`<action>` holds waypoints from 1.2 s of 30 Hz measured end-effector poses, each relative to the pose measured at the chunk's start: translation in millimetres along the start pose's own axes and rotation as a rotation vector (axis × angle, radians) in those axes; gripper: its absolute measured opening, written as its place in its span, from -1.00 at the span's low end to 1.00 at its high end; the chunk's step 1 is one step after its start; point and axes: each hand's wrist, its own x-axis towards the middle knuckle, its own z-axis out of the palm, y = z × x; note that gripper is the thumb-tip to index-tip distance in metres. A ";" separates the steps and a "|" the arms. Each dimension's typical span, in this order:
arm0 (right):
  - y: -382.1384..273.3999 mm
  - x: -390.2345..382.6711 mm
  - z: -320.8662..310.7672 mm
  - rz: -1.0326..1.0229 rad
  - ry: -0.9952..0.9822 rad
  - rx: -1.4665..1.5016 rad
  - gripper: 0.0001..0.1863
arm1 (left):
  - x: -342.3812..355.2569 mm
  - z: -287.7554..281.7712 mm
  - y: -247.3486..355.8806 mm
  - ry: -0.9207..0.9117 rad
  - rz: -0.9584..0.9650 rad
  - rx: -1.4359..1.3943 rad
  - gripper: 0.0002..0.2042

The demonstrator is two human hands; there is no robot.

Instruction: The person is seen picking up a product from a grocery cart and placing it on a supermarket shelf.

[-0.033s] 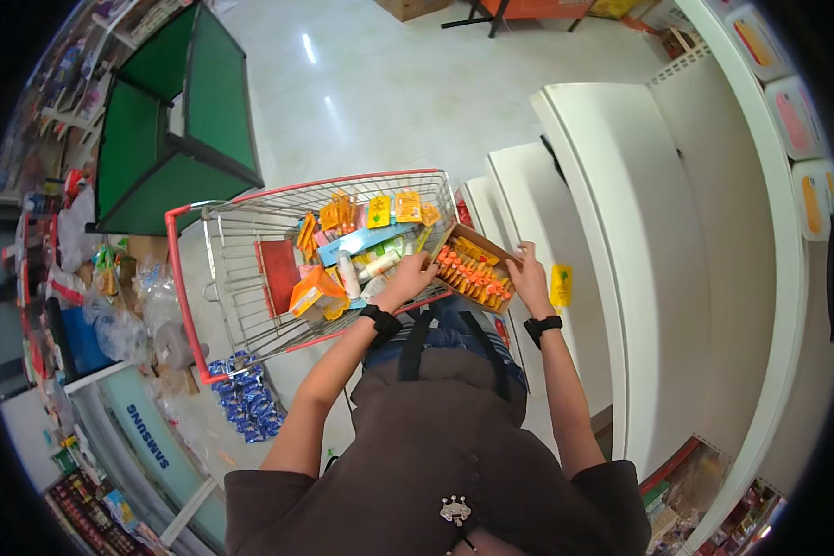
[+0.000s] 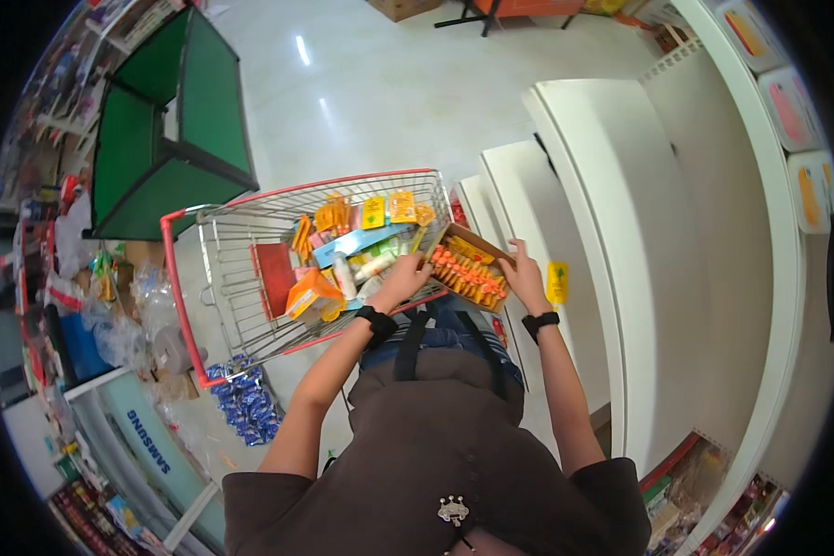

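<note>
An open cardboard box (image 2: pixel 484 243), packed with rows of yellow-and-orange packets (image 2: pixel 468 275), sat tilted at the right end of the shopping cart (image 2: pixel 183 306); whether it rested on the cart's rim could not be told. The left hand (image 2: pixel 406 280), at the cart's near right corner, gripped the box's left edge with curled fingers. The right hand (image 2: pixel 523 278), just beyond the cart's right end, was closed over the box's right edge, one finger raised. Inside the cart lay yellow packets (image 2: pixel 373 212), a light-blue flat package (image 2: pixel 361 243), white bottles (image 2: pixel 345 275) and an orange carton (image 2: pixel 312 295). Right of the cart, a yellow packet (image 2: pixel 557 283) showed against the white shelves (image 2: pixel 612 185). Blue packages (image 2: pixel 247 398) lay on the floor by the cart's near left corner.
</note>
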 end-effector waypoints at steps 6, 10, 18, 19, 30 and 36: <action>9.9 22.1 -4.6 -0.204 -0.114 -0.370 -0.78 | 2.5 3.6 7.6 -0.003 0.092 0.248 -0.76; 1.8 5.1 -16.1 -0.222 -0.109 -0.286 -0.76 | 7.3 -2.2 -15.7 -0.167 0.154 0.290 -0.72; 30.0 -87.3 -28.6 0.008 0.243 -0.069 -0.77 | -35.9 -62.7 -92.9 0.147 0.052 0.302 -0.55; 40.4 -102.5 -30.2 0.001 0.353 -0.032 -0.76 | -41.7 -71.8 -114.7 0.217 0.080 0.477 -0.49; 87.3 -253.8 -53.6 0.648 0.568 -0.102 -0.61 | -114.4 -87.1 -239.9 0.079 -0.489 0.675 -0.62; 138.2 -322.4 -30.6 0.779 0.794 0.041 -0.64 | -84.1 -109.6 -216.5 0.214 -0.405 0.821 -0.84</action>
